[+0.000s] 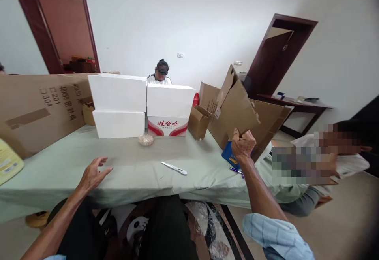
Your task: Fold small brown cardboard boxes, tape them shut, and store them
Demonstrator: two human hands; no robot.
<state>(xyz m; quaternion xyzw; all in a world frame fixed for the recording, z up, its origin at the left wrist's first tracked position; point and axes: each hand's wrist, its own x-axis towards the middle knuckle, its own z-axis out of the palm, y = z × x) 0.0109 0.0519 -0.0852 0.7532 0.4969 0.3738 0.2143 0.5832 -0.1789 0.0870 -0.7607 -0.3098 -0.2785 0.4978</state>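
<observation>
Gripping the lower edge of a large, open brown cardboard box with a ragged torn flap (233, 108), the right hand (243, 145) has its fingers curled tight, right of centre in the frame. A blue object with a yellow mark (228, 156) sits just beneath that hand, and a slim purple pen (236, 170) lies near its wrist. The left hand (94, 175), at lower left, holds nothing; its fingers are loosely spread over the pale green cloth table cover (127, 179). Near the lower centre lies a slender white utility knife (174, 168), apart from both hands. Beyond it, a round, shiny clear roll (145, 140) rests before stacked plain white boxes (117, 93) and a white box with red lettering (168, 126). A small upright brown carton (199, 122) stands left of the torn-flapped box.
</observation>
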